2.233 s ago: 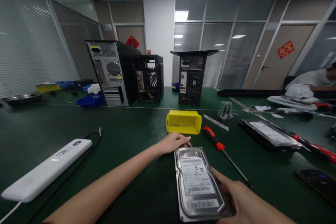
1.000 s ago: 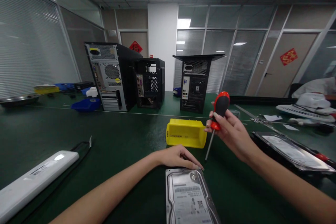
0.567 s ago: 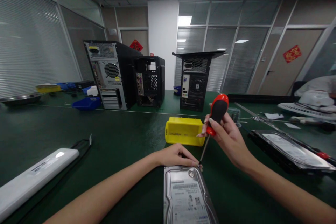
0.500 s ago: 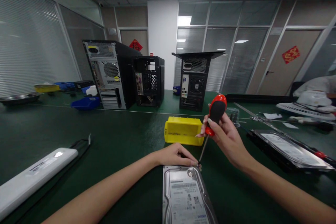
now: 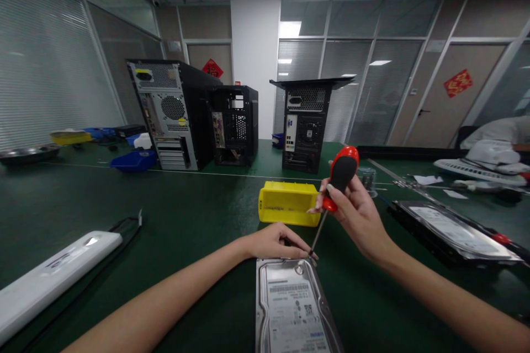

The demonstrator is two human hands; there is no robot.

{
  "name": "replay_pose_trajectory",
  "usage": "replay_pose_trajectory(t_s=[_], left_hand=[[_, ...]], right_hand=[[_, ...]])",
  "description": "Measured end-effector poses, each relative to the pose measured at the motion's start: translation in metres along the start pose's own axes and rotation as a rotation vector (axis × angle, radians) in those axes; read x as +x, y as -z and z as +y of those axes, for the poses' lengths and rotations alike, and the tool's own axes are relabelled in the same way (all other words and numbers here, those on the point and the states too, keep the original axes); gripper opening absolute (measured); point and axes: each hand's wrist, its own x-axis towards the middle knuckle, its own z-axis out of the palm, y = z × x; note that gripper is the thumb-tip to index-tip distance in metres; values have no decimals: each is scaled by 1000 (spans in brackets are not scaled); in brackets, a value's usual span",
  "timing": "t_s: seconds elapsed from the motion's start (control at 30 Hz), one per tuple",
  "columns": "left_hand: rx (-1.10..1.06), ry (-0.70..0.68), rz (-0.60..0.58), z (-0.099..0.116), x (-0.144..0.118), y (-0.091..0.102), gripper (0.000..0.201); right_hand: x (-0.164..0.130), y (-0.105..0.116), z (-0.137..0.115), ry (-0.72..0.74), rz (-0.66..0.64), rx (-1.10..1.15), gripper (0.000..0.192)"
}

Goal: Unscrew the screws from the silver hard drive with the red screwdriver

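- Right hand (image 5: 359, 218): pinching tilted screwdriver (image 5: 344, 174), tip at far right corner of hard drive (image 5: 292, 306).
- Left hand (image 5: 273, 241): at far edge; cannot tell whether pinching.

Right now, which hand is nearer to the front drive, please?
Left. The left hand is at the far edge of the front drive; the right hand is higher, beyond its far right corner, holding the screwdriver.

Dim, greyish light; edges stretched; drive label (image 5: 287, 309) seems blurred.
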Motion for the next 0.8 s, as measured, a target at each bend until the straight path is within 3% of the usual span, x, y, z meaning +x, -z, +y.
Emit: replay_pose_trajectory(t_s=[0.13,0.43,0.67,0.8], left_hand=[[33,11,6,0,0,0,29],[-22,27,6,4,1,-2,30],[-12,16,16,6,0,-2,25],[5,12,29,6,0,-2,24]], right_hand=[[0,-2,2,14,-23,-45,16],[16,5,-1,14,-54,-219,40],[18,8,-2,-27,-206,-76,37],[19,4,-6,-34,-195,-140,33]])
